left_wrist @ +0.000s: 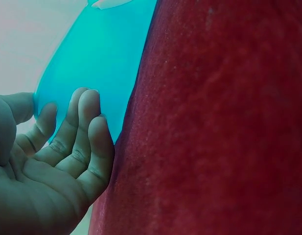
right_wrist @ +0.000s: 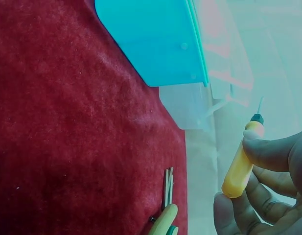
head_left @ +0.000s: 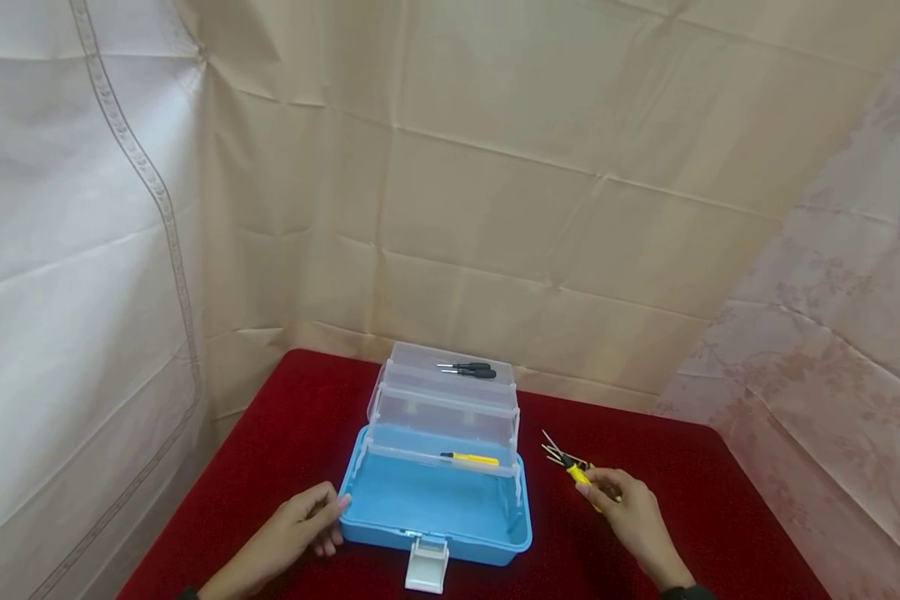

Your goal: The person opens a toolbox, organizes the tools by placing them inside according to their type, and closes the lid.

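My left hand (head_left: 303, 525) holds the left rim of a blue toolbox (head_left: 435, 546), thumb on the rim and fingers against the outer wall (left_wrist: 106, 54). In my right hand (head_left: 633, 508) is a screwdriver (head_left: 576, 473) with a yellow handle, black collar and thin shaft. The right wrist view shows my thumb and fingers pinching that screwdriver (right_wrist: 239, 169), its tip pointing away. Beneath this hand, a tool with thin metal rods and a yellow-green handle (right_wrist: 164, 220) lies on the table, partly out of view.
Clear tiered trays (head_left: 442, 414) stand unfolded at the toolbox's back. Two black-handled screwdrivers (head_left: 474, 373) lie in the top tier, and a yellow-and-black tool (head_left: 474, 459) lies lower. A white latch (head_left: 427, 567) hangs in front. Draped cloth walls surround the red table (head_left: 270, 433).
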Motion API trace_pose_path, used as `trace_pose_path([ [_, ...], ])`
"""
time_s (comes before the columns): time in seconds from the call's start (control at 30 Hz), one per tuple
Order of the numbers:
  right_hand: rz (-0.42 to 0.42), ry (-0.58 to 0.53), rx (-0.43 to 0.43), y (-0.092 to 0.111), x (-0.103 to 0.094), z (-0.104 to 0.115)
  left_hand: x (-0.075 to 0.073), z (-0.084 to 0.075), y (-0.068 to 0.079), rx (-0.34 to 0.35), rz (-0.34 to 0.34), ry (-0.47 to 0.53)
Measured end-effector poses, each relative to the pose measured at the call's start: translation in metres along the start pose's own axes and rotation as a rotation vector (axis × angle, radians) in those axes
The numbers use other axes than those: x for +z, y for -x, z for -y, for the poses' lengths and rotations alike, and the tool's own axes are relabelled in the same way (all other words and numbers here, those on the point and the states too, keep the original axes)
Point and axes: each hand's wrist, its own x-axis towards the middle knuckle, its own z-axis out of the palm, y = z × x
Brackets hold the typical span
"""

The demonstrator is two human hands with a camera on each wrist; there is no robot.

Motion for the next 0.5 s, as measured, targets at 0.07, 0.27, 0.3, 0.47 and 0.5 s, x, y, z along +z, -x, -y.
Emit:
trace_pose_path([
  [0.07,-0.002,0.002,-0.002,0.000,0.001,0.002,0.000,0.000,0.000,-0.001,0.001,0.003],
  [0.27,-0.001,0.006,-0.019,-0.002,0.004,0.008,-0.001,-0.001,-0.001,0.007,0.006,0.019],
  [0.3,-0.002,0.008,-0.023,-0.002,0.005,0.009,-0.001,-0.001,-0.001,0.008,0.007,0.021],
  [0.47,-0.002,0.009,-0.032,-0.003,0.007,0.012,-0.001,0.000,0.000,0.007,0.010,0.016],
  [0.5,-0.001,0.007,-0.035,-0.004,0.007,0.013,-0.001,0.001,0.000,0.007,0.010,0.014],
])
